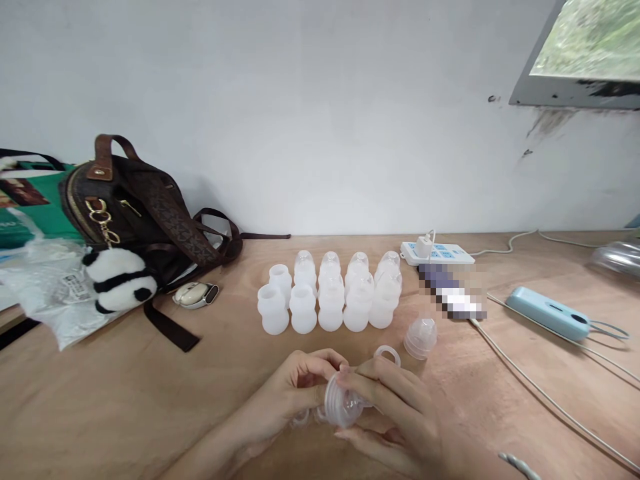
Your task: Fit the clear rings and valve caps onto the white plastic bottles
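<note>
In front of me both hands hold a clear baby bottle top with a ridged rim. My left hand pinches its rim from the left. The fingers of my right hand close round its other side. Just beyond my right hand a clear plastic ring lies on the table, partly covered by the fingers. Another clear bottle top stands farther right. Some clear parts are half hidden beneath my hands. Two rows of frosted baby bottles stand beyond; most wear clear caps, while three at the left have open necks.
A brown backpack with a panda plush stands at left, beside a plastic bag and a computer mouse. At right are a power strip, a light-blue device and cables. A wall borders the table.
</note>
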A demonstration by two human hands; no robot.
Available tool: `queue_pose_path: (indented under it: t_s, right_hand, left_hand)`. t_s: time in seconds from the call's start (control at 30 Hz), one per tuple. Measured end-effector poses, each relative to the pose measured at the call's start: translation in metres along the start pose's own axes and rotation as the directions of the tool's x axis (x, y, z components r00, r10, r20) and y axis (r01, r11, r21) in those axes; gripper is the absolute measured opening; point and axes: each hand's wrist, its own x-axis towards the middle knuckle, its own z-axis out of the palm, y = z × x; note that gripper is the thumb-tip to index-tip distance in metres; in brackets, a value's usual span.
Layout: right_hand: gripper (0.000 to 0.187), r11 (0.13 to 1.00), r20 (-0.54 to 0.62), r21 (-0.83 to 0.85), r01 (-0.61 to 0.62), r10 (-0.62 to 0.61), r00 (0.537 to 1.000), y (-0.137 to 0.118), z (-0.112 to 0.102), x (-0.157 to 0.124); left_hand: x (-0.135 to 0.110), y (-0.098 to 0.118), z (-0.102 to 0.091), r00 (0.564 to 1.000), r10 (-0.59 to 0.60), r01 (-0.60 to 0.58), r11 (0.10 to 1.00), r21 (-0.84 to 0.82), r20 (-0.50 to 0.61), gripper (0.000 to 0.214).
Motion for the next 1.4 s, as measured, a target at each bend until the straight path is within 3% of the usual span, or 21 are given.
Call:
queue_pose_path:
  t_s: [0.27,0.37,0.43,0.5,0.6,0.73,0.87,1.03,1.17,1.27,1.4]
  right_hand:
    - [0.027,0.998,0.005,0.062,-0.009,0.009,1.0,-0.002,-0.002,-0.002]
    - [0.032,0.987,-0.027,0.126,-0.096,0.1,0.995,0.003,-0.004,-0.01]
    - [0.036,0.967,-0.118,0.163,-0.194,0.214,0.97,0.012,-0.007,-0.014]
    - [0.038,0.945,-0.249,0.174,-0.278,0.315,0.916,0.023,-0.009,-0.015]
    - [0.038,0.928,-0.361,0.139,-0.346,0.372,0.855,0.038,-0.013,-0.01]
    - [0.033,0.946,-0.329,0.023,-0.322,0.311,0.892,0.044,-0.016,0.0]
    - [0.034,0.967,-0.29,-0.039,-0.253,0.232,0.928,0.042,-0.017,0.003]
    - [0.031,0.961,-0.286,-0.062,-0.268,0.24,0.928,0.042,-0.018,0.002]
    - [0.029,0.955,-0.309,-0.084,-0.285,0.247,0.918,0.045,-0.023,0.003]
    - [0.029,0.952,-0.35,-0.134,-0.274,0.214,0.912,0.047,-0.029,0.006]
    - [0.03,0.938,-0.333,-0.201,-0.283,0.207,0.92,0.047,-0.04,0.006]
  left_hand:
    - [0.0,-0.001,-0.002,1.0,0.019,-0.019,1.0,-0.004,-0.012,0.014]
    - [0.001,0.003,-0.006,1.0,0.013,-0.012,0.999,0.04,-0.024,0.02]
    - [0.002,0.008,-0.012,0.997,0.025,-0.021,0.998,0.053,-0.07,0.022]
    - [0.003,0.013,-0.021,0.988,0.062,-0.047,0.993,0.108,-0.139,0.025]
    - [0.006,0.016,-0.036,0.973,0.121,-0.047,0.936,0.35,-0.195,0.034]
    - [0.011,0.007,-0.053,0.979,0.092,0.018,0.85,0.527,-0.183,0.031]
    - [0.011,-0.003,-0.057,0.982,0.076,0.064,0.727,0.684,-0.173,0.024]
    - [0.006,0.004,-0.053,0.992,0.081,0.037,0.542,0.84,-0.096,0.024]
    - [0.004,0.006,-0.053,0.992,0.096,0.026,0.447,0.894,-0.076,0.03]
    - [0.004,0.005,-0.052,0.992,0.119,-0.006,0.405,0.914,-0.046,0.037]
    - [0.004,0.006,-0.047,0.994,0.102,-0.078,0.427,0.901,0.038,0.04]
